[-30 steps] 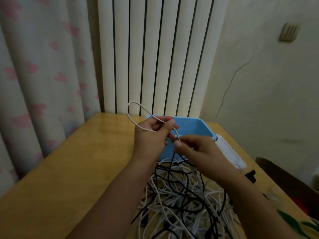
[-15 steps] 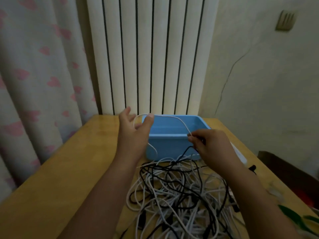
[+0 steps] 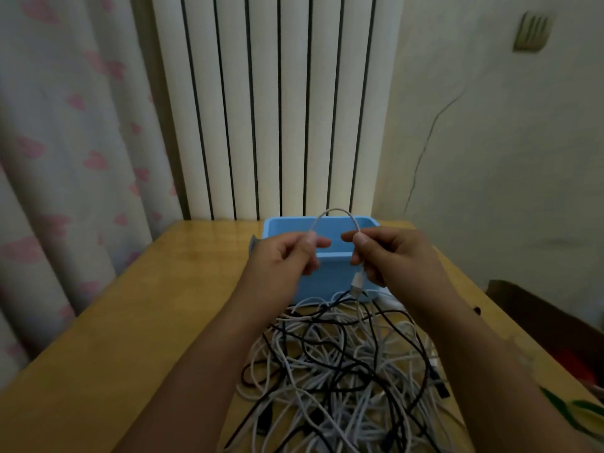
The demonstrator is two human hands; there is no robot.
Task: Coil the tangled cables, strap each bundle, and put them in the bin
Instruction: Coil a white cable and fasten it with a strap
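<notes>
A tangled heap of white and black cables (image 3: 343, 364) lies on the wooden table (image 3: 137, 322) in front of me. Behind it stands a light blue bin (image 3: 327, 279), open at the top. My left hand (image 3: 284, 256) and my right hand (image 3: 389, 256) each pinch the same white cable (image 3: 336, 211), which arches between them above the bin's near rim. The cable's plug end (image 3: 358, 282) hangs below my right hand. The rest of this cable runs down into the heap.
A white ribbed radiator (image 3: 277, 106) stands against the wall behind the table. A curtain with pink hearts (image 3: 65, 142) hangs at the left. A small black item (image 3: 477, 310) lies near the table's right edge, and a dark box (image 3: 539, 318) sits lower at the right.
Both hands have come level in front of the bin, with a short arch of white cable between them. My left hand, open half a second ago, now pinches the cable.
</notes>
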